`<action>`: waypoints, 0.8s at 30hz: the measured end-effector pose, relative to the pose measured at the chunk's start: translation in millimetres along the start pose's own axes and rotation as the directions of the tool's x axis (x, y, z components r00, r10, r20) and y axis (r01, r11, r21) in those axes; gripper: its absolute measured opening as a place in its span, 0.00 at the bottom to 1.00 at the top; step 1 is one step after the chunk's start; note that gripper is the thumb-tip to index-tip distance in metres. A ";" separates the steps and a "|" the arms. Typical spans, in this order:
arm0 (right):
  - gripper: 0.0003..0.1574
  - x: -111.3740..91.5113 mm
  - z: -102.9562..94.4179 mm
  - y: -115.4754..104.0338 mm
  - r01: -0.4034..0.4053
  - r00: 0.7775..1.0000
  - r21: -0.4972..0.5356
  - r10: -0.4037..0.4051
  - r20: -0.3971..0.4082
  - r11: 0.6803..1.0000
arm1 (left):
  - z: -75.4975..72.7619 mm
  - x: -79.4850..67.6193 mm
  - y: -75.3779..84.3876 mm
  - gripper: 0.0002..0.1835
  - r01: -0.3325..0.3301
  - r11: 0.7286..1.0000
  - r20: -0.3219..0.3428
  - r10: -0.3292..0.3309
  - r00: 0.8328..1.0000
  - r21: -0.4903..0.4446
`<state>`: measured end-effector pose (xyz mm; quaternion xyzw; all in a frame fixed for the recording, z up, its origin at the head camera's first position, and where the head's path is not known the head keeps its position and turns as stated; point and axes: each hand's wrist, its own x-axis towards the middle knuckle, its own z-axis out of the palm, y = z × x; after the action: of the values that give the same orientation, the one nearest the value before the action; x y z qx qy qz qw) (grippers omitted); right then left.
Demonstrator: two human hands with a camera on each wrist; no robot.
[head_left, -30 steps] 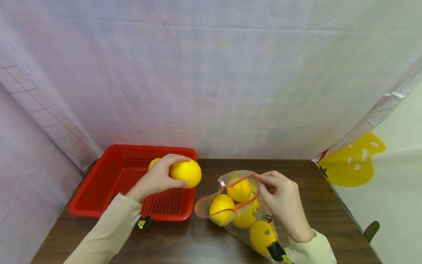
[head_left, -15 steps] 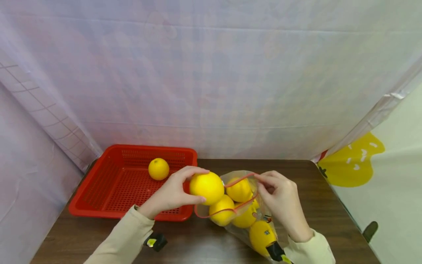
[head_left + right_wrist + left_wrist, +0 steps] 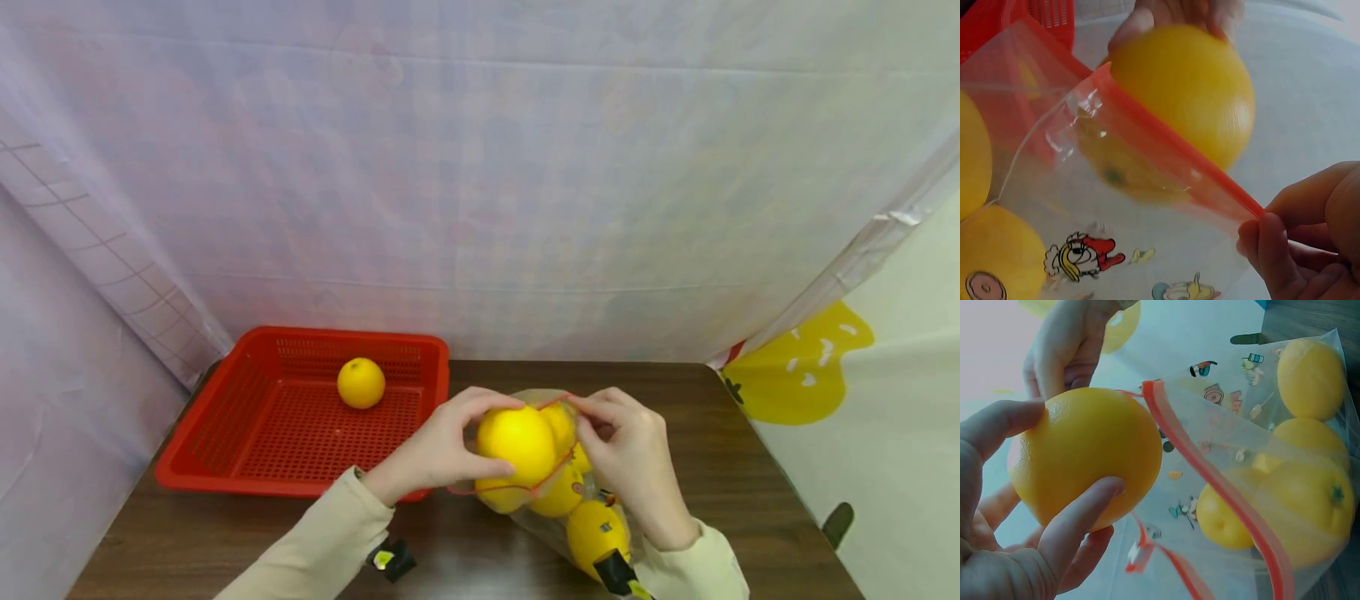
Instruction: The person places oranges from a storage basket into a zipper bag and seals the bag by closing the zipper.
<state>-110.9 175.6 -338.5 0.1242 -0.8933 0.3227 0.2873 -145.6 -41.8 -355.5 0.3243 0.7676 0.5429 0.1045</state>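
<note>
1. Here's the right hand (image 3: 633, 454), fingers pinching the clear bag (image 3: 1213, 481) by its red rim, apparently so the mouth gapes.
2. And the left hand (image 3: 438, 446), fingers spread and curled round a yellow fruit (image 3: 517, 446), gripping it at that mouth; how deep, I can't quite tell.
3. Bagged fruits (image 3: 596, 537) lie on the counter (image 3: 465, 550); a lone fruit (image 3: 362, 383) sits in the basket (image 3: 225, 482).
</note>
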 end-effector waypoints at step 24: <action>0.08 1.7 3.7 -4.7 0.010 0.997 -0.034 -0.012 -0.070 0.999 | 24.9 20.9 -0.2 0.28 -0.227 0.971 0.047 0.231 0.972 -0.077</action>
<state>-111.9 169.6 -337.4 0.1128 -0.8872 0.3100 0.3225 -148.9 -9.9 -361.3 0.4217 0.7022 0.5688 0.0740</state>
